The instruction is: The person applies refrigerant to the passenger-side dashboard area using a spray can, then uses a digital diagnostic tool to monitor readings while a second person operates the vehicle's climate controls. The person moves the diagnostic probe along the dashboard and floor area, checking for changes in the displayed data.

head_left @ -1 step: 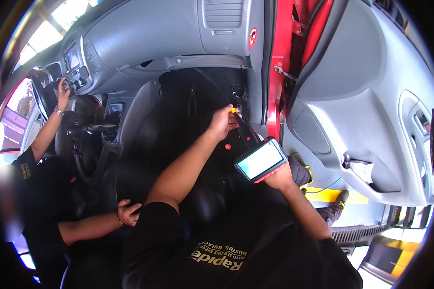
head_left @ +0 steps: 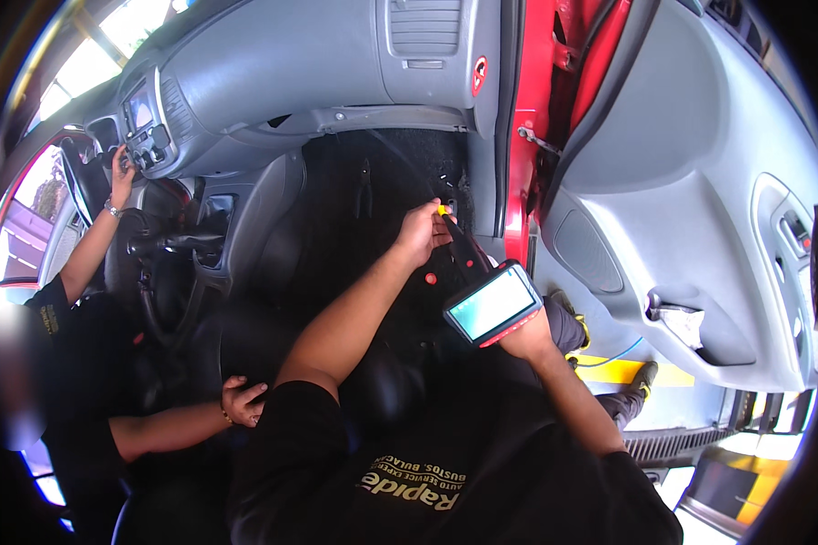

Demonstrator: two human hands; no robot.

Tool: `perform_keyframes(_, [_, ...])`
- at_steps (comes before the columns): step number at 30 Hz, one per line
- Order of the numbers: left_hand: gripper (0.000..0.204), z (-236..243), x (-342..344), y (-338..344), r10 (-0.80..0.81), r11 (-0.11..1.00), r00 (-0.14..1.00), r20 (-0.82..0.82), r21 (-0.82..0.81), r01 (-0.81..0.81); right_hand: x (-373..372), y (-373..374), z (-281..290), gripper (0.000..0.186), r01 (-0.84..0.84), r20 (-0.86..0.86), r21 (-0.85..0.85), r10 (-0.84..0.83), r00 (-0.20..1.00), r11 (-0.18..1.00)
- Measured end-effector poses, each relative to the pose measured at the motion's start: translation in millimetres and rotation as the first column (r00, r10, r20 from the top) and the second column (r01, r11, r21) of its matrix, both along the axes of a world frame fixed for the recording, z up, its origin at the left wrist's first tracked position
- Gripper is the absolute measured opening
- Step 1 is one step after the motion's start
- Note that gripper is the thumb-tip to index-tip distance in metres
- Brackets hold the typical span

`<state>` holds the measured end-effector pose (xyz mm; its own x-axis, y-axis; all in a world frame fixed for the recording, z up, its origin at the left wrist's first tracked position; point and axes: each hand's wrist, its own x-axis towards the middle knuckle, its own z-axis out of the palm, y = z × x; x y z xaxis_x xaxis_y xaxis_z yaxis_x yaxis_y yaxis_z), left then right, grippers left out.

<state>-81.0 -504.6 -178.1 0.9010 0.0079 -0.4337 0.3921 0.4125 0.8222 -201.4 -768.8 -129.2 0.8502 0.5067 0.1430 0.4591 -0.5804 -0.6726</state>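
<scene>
In my right hand (head_left: 525,338) is a black and red handheld device (head_left: 492,306) with a lit, pale screen. The fingers wrap round it from below and are mostly hidden. A black neck (head_left: 466,254) runs forward from the device toward the car's footwell. At its far end, my left hand (head_left: 422,233) closes its fingertips on a small yellow tip (head_left: 443,210). What lies under that tip is hard to make out in the dark. To the left of it, a pair of pliers (head_left: 364,188) rests on the dark floor mat.
A co-worker (head_left: 73,363) sits at left, one hand (head_left: 123,168) at the centre console controls. Between us is the gear lever (head_left: 177,243). The grey dashboard (head_left: 291,64) spans the front. At right the grey door panel (head_left: 645,118) stands open beside the red door frame (head_left: 522,145).
</scene>
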Motion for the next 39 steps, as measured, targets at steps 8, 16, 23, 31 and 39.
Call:
perform_keyframes(8, [0.033,6.7,10.2,1.5,-0.003,0.999,1.000,0.017,0.035,0.002,14.0,2.2,-1.8,0.029,-0.039,0.175,-0.005,0.039,0.984,0.999])
perform_keyframes(16, [0.034,7.6,8.7,-2.7,0.023,0.998,1.000,0.013,0.061,-0.024,10.1,-0.6,-5.2,0.026,-0.033,0.083,0.013,0.032,0.996,0.999])
perform_keyframes(23, [0.035,8.5,8.5,-6.8,0.027,0.997,0.999,-0.029,0.080,-0.025,10.0,-3.1,-9.8,0.028,-0.062,0.092,-0.071,0.069,0.993,0.996])
perform_keyframes(31, [0.035,12.3,6.1,-1.5,0.008,0.997,1.000,-0.009,0.071,-0.008,12.2,3.5,-0.3,0.027,-0.060,0.263,0.021,0.052,0.963,0.998])
perform_keyframes(39, [0.025,-2.4,13.7,9.6,-0.032,0.999,0.999,0.019,0.038,0.032,16.4,1.1,-9.9,0.028,-0.074,0.348,-0.012,0.074,0.934,0.997])
